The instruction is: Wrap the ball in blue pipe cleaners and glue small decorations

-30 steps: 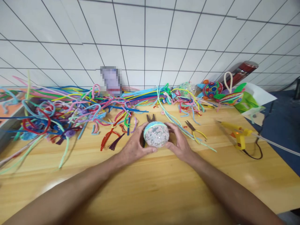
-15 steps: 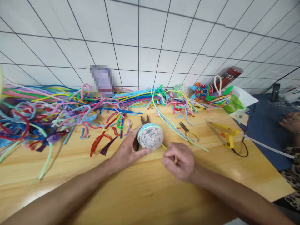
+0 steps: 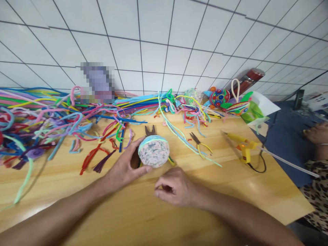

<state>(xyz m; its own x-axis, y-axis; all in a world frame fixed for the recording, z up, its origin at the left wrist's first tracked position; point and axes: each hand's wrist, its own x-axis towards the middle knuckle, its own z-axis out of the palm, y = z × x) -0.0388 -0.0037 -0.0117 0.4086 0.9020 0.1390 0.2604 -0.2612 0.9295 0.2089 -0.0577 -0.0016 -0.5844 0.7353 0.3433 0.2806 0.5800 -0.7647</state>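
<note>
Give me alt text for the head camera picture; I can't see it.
A person's left hand holds a rounded, speckled object at a wooden table; the right hand is curled nearby, apart from it. Yellow-handled pliers and a glue gun are to the right, colourful fuzzy stems behind.

The ball (image 3: 153, 152) hides some fingertips of the left hand (image 3: 125, 163) and part of the pliers (image 3: 150, 132); pixelation masks an object (image 3: 98, 82); the right edge crops a co-worker (image 3: 317, 134).
</note>
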